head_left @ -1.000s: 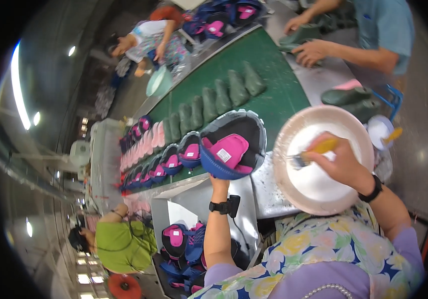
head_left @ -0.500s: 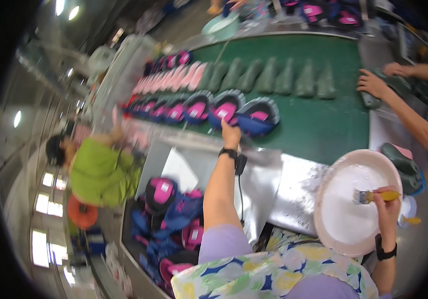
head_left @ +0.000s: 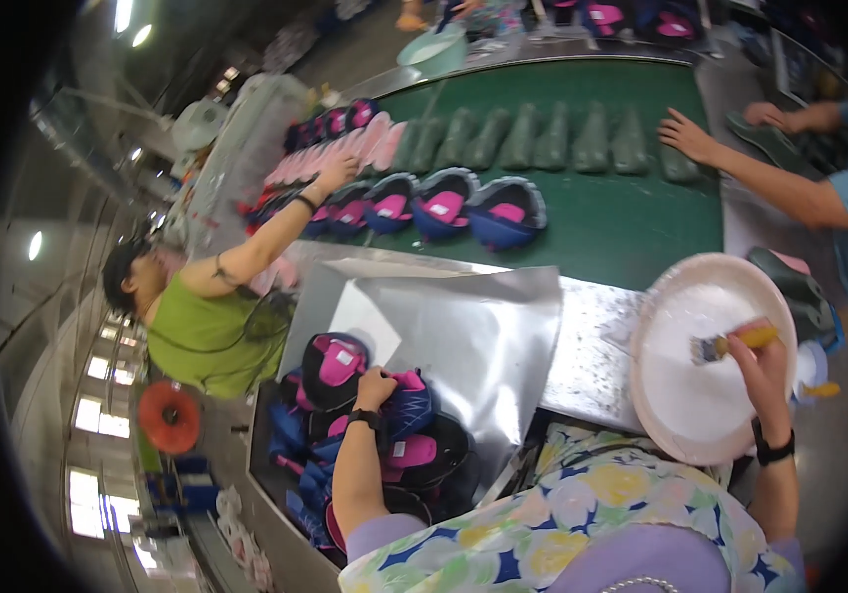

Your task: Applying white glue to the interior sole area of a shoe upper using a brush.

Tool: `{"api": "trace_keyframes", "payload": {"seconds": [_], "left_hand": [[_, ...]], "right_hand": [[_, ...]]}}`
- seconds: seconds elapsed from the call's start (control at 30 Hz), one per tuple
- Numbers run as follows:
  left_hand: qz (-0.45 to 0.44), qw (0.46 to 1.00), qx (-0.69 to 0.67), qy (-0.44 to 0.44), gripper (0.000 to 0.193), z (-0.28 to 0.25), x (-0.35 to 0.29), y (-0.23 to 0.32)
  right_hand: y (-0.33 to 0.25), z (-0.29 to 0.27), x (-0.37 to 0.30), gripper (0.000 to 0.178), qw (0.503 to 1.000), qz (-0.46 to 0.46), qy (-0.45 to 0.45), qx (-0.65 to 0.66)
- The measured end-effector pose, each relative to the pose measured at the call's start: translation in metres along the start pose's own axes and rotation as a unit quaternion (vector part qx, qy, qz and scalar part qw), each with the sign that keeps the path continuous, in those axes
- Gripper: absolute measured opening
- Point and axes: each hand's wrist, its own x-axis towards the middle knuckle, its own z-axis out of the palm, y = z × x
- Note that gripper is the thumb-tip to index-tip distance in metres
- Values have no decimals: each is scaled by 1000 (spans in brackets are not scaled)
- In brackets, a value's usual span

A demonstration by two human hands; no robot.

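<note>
Right grip clamps paintbrush over three-o'clock basin — swinging could splatter shoe uppers by the left grip — its closure unclear.

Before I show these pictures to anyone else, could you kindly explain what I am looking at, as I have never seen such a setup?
Of course. There is no robot here: these are a person's bare hands, seen from a fisheye camera worn on the head, looking down, so straight edges bend. The right hand has a yellow-handled brush in its grip, above a pale pink basin of white liquid. The left hand is among blue and pink shoe uppers in a metal bin; whether it grasps one, I cannot tell. On the green tabletop lie rows of dark green foot-shaped pieces, pink pieces and more uppers. The other arms there belong to co-workers.
</note>
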Motion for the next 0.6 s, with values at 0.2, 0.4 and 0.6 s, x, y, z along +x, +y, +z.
{"api": "trace_keyframes", "payload": {"seconds": [0.2, 0.4, 0.6], "left_hand": [[323, 928, -108, 153, 28, -50, -20, 205], [351, 818, -456, -1, 39, -93, -16, 275], [426, 816, -391, 5, 40, -89, -25, 333]], "right_hand": [[-21, 13, 14, 12, 992, -46, -6, -116], [-16, 49, 19, 16, 988, -85, -96, -85], [-1, 16, 16, 19, 922, -114, -213, -304]]}}
